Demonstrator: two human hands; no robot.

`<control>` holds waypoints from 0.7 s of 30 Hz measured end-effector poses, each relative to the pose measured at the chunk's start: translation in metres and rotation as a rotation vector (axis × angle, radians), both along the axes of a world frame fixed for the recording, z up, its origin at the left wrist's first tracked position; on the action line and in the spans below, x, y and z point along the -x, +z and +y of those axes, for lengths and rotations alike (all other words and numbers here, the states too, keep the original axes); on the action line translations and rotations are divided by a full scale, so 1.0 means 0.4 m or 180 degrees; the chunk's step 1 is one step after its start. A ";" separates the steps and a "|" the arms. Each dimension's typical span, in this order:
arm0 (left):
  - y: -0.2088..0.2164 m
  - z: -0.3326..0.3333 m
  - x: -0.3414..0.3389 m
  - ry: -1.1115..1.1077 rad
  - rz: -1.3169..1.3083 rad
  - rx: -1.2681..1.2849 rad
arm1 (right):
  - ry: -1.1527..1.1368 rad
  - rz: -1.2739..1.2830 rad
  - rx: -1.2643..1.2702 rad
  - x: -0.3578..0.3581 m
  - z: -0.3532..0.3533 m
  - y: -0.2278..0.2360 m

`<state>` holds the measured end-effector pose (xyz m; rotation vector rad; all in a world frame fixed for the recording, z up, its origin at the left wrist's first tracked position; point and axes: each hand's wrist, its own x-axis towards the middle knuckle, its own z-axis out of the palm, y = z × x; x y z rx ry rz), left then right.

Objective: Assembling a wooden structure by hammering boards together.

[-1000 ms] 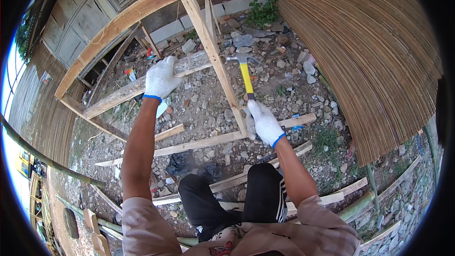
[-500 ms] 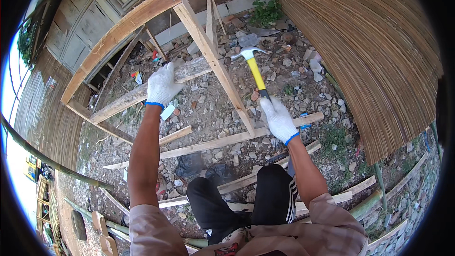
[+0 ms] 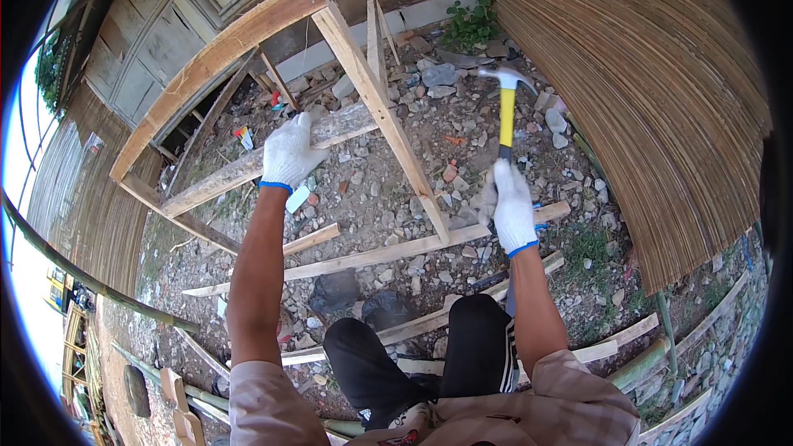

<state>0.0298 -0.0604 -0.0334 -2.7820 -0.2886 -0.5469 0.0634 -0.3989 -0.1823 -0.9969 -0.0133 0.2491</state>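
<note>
My left hand, in a white knitted glove with a blue cuff, is closed over a rough wooden crossbar. That bar belongs to a wooden frame standing in front of me. Gloved the same way, my right hand grips a claw hammer by its black lower end. The hammer's yellow shaft points away from me, its metal head at the far end. It is held to the right of the frame's slanting post, apart from it.
A long wooden strip lies across the stony ground near the post's lower end. More strips and bamboo poles lie closer to me. A large woven bamboo sheet stands at the right. Behind the frame is a panelled wall.
My right hand has swung the hammer to the right, away from the post, and its shaft is now nearly straight ahead. My left hand stays on the crossbar.
</note>
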 end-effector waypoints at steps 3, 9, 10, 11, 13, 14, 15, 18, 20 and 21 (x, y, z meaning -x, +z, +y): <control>-0.007 -0.017 -0.016 -0.0171 -0.0049 0.0019 | -0.1443 0.0207 -0.1904 -0.075 -0.030 0.020; -0.022 -0.043 -0.022 -0.0220 -0.0109 0.0139 | 0.0729 -0.1189 0.1390 0.068 0.134 -0.076; -0.025 -0.023 -0.017 -0.0190 -0.0113 0.0142 | 0.0863 -0.0876 0.0955 0.037 0.098 -0.085; -0.020 -0.006 0.000 -0.0141 -0.0106 0.0149 | 0.1004 -0.0539 0.0482 0.018 0.065 -0.059; -0.015 0.005 0.018 -0.0118 -0.0077 0.0170 | 0.0332 -0.0232 -0.0055 0.013 0.033 0.010; -0.016 0.014 0.012 -0.0082 -0.0107 0.0168 | -0.0152 -0.0147 -0.0453 -0.008 0.024 0.020; -0.010 0.004 0.005 -0.0135 -0.0108 0.0151 | -0.0440 -0.0003 -0.1009 -0.035 0.005 0.031; -0.016 -0.039 -0.038 -0.0213 -0.0092 0.0105 | -0.1784 0.0205 -0.1746 -0.080 0.044 0.033; -0.026 -0.048 -0.056 -0.0405 -0.0228 -0.0071 | -0.0439 -0.0395 0.0063 -0.013 0.093 -0.067; -0.023 -0.041 -0.061 -0.0416 -0.0252 -0.0076 | 0.0392 -0.1163 0.1835 -0.005 0.108 -0.124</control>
